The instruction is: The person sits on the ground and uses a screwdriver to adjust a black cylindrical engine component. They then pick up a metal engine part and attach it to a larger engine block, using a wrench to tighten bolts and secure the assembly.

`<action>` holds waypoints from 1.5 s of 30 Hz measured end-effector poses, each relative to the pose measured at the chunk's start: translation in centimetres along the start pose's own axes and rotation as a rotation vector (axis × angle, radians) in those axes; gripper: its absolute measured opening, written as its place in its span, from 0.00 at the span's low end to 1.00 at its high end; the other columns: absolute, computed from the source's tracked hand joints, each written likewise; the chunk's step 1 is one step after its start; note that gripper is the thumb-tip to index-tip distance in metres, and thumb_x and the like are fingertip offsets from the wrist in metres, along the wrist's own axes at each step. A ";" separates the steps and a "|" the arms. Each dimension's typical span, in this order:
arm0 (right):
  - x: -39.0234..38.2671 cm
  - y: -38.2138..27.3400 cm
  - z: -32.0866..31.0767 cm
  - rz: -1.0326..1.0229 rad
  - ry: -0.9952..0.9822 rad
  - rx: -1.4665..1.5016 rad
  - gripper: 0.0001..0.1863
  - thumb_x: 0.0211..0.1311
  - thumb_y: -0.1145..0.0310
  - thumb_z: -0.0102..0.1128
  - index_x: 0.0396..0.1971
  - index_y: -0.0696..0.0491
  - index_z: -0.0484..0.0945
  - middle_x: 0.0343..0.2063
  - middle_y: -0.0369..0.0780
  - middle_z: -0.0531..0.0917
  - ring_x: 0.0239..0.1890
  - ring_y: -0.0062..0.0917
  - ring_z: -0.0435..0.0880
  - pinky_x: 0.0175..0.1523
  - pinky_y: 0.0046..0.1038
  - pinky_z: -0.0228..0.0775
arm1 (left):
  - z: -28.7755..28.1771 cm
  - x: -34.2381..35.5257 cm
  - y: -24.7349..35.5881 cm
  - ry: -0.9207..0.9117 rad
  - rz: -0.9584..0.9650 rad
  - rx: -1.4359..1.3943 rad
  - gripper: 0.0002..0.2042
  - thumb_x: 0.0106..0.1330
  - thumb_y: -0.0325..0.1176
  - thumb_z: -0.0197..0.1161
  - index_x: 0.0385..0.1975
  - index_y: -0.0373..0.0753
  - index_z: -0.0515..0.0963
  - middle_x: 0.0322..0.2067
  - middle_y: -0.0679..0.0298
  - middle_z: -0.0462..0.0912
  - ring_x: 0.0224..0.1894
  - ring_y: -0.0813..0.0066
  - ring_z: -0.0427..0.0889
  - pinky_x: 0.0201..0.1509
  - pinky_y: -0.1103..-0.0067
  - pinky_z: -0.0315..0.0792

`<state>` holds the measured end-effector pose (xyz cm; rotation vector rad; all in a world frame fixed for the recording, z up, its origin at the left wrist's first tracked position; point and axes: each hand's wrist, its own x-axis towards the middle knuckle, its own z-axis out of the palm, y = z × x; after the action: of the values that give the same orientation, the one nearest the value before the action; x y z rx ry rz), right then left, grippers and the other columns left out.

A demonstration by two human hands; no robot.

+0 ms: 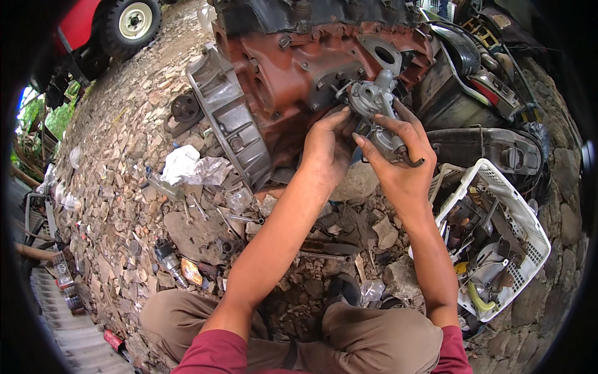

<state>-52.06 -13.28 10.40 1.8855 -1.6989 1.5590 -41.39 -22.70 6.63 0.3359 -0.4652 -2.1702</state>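
Observation:
A grey cast-metal engine part (pixel 369 100) with a round housing and a short spout is held up against the side of a red-brown engine block (pixel 283 78). My right hand (pixel 405 146) grips it from the right, thumb and fingers spread round its body. From the lower left, my left hand (pixel 325 146) closes on its edge; some of those fingers are hidden behind the part. A short dark hose end (pixel 416 163) sticks out below my right palm. Just behind the part stands a grey flange (pixel 386 56) with a large hole.
The grey bell housing (pixel 233 124) is at the block's left end. Wrenches (pixel 198 209) and a white plastic bag (pixel 182 163) lie on stony ground. At the right are a white crate (pixel 532 234) of metal parts and a dark case (pixel 489 149). A red vehicle (pixel 78 25) stands far left.

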 end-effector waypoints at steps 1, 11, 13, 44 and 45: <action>-0.1 -0.2 0.2 0.017 -0.002 0.010 0.21 0.46 0.72 0.79 0.43 0.55 0.84 0.52 0.51 0.81 0.57 0.40 0.81 0.58 0.35 0.73 | 0.0 -0.1 0.0 -0.022 0.009 0.002 0.15 0.72 0.32 0.52 0.54 0.34 0.75 0.52 0.60 0.80 0.57 0.69 0.76 0.63 0.70 0.68; -0.2 0.3 0.5 -0.041 0.003 0.006 0.22 0.47 0.70 0.78 0.45 0.53 0.82 0.52 0.56 0.78 0.56 0.50 0.80 0.55 0.40 0.76 | 0.8 -0.5 0.4 0.041 -0.021 0.077 0.18 0.73 0.41 0.52 0.56 0.37 0.74 0.53 0.60 0.80 0.56 0.66 0.76 0.65 0.69 0.66; 0.1 1.0 0.3 -0.052 0.016 0.080 0.23 0.47 0.69 0.78 0.46 0.53 0.82 0.52 0.57 0.78 0.55 0.52 0.79 0.55 0.41 0.76 | 1.0 -0.7 0.7 0.009 -0.031 0.083 0.18 0.74 0.42 0.51 0.56 0.39 0.74 0.52 0.60 0.80 0.55 0.66 0.77 0.65 0.69 0.66; 2.7 2.8 -1.4 0.240 -0.500 0.289 0.65 0.45 0.65 0.82 0.72 0.69 0.38 0.59 0.55 0.73 0.59 0.36 0.77 0.64 0.30 0.65 | 2.3 0.0 2.0 0.145 0.041 0.278 0.24 0.67 0.35 0.68 0.59 0.31 0.70 0.54 0.60 0.78 0.55 0.72 0.76 0.62 0.73 0.69; 3.2 2.1 -1.8 0.390 -0.519 0.415 0.62 0.46 0.67 0.79 0.73 0.66 0.41 0.60 0.54 0.72 0.63 0.34 0.73 0.67 0.30 0.60 | 2.3 0.1 1.9 0.151 0.041 0.305 0.25 0.67 0.35 0.68 0.60 0.30 0.69 0.55 0.59 0.77 0.56 0.71 0.76 0.62 0.74 0.68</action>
<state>-55.37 -14.81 12.54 2.4476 -2.2005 1.7799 -41.04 -23.33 9.51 0.6464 -0.7118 -2.0161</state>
